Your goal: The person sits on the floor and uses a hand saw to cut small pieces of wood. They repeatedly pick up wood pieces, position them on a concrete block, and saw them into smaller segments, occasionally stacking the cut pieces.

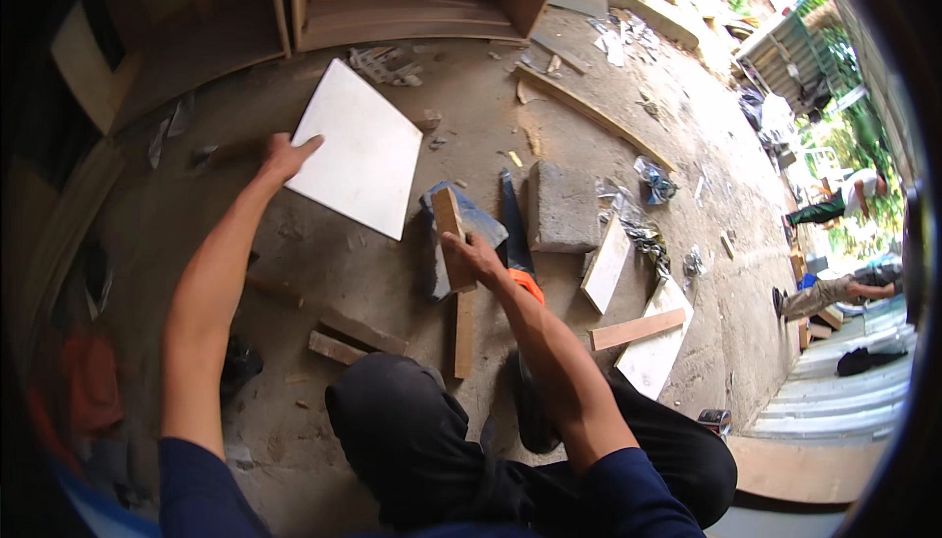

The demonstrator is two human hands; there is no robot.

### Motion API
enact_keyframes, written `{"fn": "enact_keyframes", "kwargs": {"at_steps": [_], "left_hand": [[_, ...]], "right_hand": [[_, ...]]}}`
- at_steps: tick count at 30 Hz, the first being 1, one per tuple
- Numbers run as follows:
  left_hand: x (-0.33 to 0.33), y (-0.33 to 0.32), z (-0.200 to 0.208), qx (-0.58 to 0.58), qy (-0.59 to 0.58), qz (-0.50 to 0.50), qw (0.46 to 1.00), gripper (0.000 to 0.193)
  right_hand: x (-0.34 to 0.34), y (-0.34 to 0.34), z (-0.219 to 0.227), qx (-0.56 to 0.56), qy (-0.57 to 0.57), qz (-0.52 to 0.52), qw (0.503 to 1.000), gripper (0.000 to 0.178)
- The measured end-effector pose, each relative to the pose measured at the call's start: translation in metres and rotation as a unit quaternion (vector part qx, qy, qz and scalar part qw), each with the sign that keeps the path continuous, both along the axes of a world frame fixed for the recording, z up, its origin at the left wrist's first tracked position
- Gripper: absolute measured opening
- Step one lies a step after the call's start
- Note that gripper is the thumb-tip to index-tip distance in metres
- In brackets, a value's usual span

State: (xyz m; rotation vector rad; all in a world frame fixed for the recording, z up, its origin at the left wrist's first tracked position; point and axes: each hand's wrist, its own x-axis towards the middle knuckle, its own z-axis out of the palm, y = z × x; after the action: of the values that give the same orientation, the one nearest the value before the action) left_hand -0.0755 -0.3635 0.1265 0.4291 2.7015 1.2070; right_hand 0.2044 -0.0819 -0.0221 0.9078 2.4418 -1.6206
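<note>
A white square board (361, 150) hangs tilted at the left, gripped along its left edge by my left hand (287, 157), whose thumb lies over the face. My right hand (473, 255) is closed around a short wooden block (449, 234), in front of my knees. Below that block another wood piece (463, 334) points toward me. Just beyond the right hand lies a blue-grey wrapped bundle (481, 217). To its right is a handsaw with a dark blade (510, 209) and an orange handle (527, 285).
A concrete block (563, 208) stands right of the saw. White board offcuts (608, 265) and a wooden strip (638, 329) lie at my right. Wood pieces (358, 330) rest by my left knee. Wooden cabinets (412, 23) stand at the back. Two people (834, 295) are at the far right.
</note>
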Motion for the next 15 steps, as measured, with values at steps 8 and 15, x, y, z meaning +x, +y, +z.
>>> {"fn": "enact_keyframes", "kwargs": {"at_steps": [8, 15], "left_hand": [[-0.02, -0.041, 0.028, 0.041, 0.087, 0.021, 0.995, 0.067], [0.018, -0.013, -0.018, 0.168, -0.03, 0.077, 0.982, 0.076]], "right_hand": [[0.0, -0.033, 0.01, -0.104, 0.03, -0.062, 0.992, 0.07], [0.006, 0.005, 0.017, -0.168, 0.067, -0.146, 0.973, 0.063]]}}
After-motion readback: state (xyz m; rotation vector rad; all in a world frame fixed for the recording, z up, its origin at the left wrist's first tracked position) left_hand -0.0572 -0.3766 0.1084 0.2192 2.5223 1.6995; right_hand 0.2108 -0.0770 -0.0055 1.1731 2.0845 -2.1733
